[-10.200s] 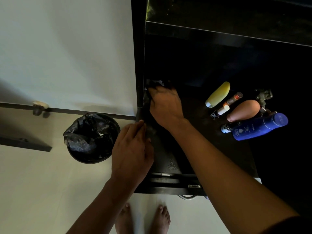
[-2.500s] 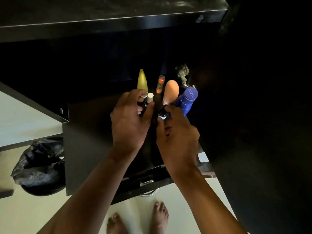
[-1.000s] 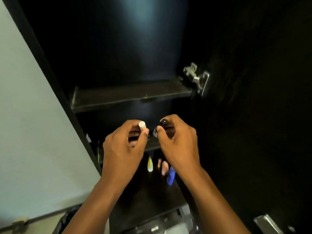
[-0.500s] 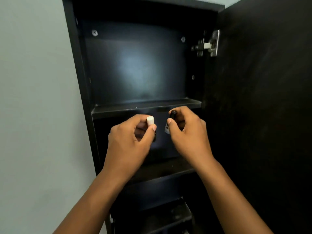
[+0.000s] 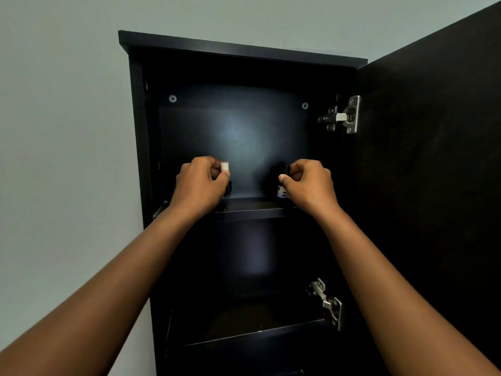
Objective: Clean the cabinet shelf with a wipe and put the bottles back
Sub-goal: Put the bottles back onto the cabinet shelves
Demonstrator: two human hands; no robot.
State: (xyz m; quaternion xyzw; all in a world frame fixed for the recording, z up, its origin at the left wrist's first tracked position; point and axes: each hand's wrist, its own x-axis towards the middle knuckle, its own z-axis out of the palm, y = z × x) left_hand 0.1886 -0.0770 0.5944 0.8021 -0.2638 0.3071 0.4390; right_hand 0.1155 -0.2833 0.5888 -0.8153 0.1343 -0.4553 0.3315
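Small dark bottle with a white cap [image 5: 225,175] is pinched in the left hand [image 5: 199,185] and a small black-capped bottle [image 5: 284,183] in the right hand [image 5: 309,185], both upright just over the black cabinet shelf [image 5: 244,208], probably so they land standing.

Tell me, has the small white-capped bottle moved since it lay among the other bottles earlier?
Yes. The left hand now holds the white-capped bottle up at the top shelf of the cabinet, its base at or just above the board.
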